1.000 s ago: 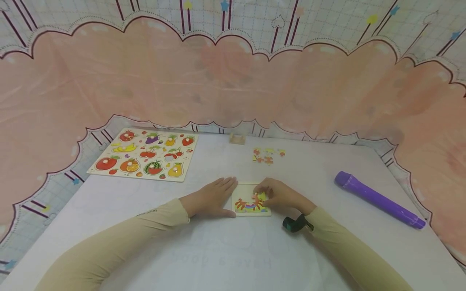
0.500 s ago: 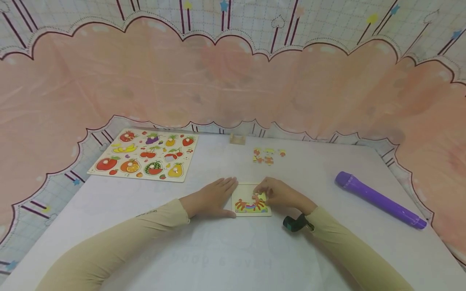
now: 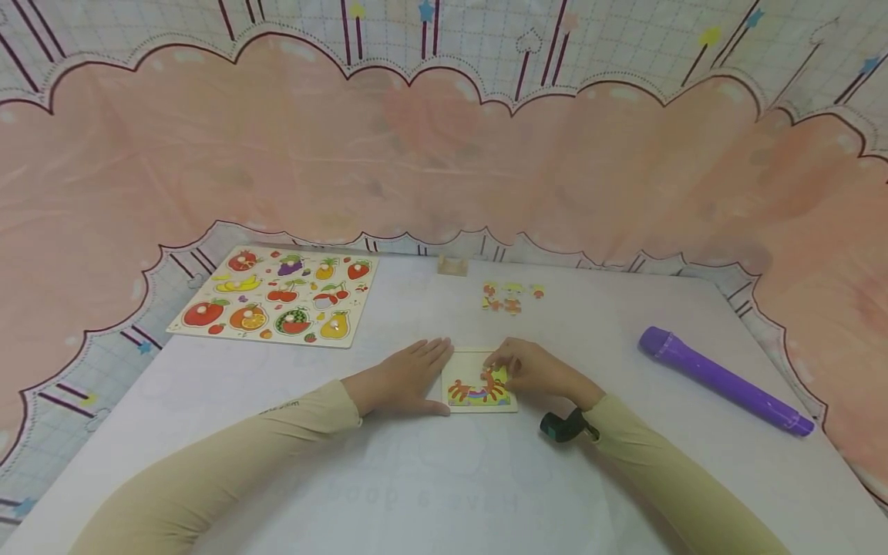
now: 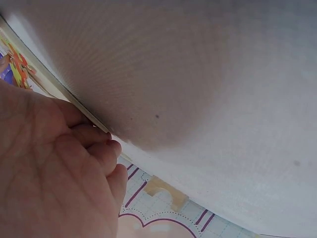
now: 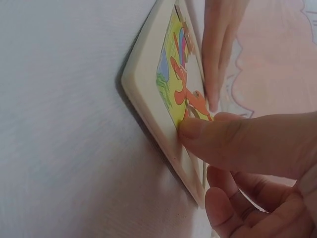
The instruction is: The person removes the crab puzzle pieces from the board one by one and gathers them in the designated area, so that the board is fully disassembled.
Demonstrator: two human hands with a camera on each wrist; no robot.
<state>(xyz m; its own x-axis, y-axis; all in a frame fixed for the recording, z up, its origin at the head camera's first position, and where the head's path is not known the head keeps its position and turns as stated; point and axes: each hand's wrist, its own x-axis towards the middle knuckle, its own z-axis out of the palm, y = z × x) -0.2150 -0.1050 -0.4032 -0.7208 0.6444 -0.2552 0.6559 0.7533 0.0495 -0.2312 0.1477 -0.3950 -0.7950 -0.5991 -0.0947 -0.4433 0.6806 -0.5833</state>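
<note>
A small wooden jigsaw tray [image 3: 466,361] lies on the table in front of me, its lower half filled with pieces showing an orange striped animal [image 3: 477,395] and a rainbow. My left hand [image 3: 402,378] rests at the tray's left edge, fingers stretched out along it, thumb near the lower corner. Over the tray's right side, my right hand [image 3: 537,371] pinches a jigsaw piece [image 5: 202,106] between thumb and forefinger, at the animal's head. In the right wrist view the thumb covers part of that piece, and the other fingers curl beside the tray's edge.
Several loose jigsaw pieces [image 3: 512,306] lie beyond the tray. Farther back stands a small notched wooden block [image 3: 452,267]. A fruit peg puzzle board [image 3: 353,325] sits at the back left, a purple toy microphone [image 3: 721,381] at the right. A patterned curtain [image 3: 430,169] hangs behind the table.
Almost nothing differs: both hands keep their places on the tray, with only a slight shift of the right hand's fingers at the piece.
</note>
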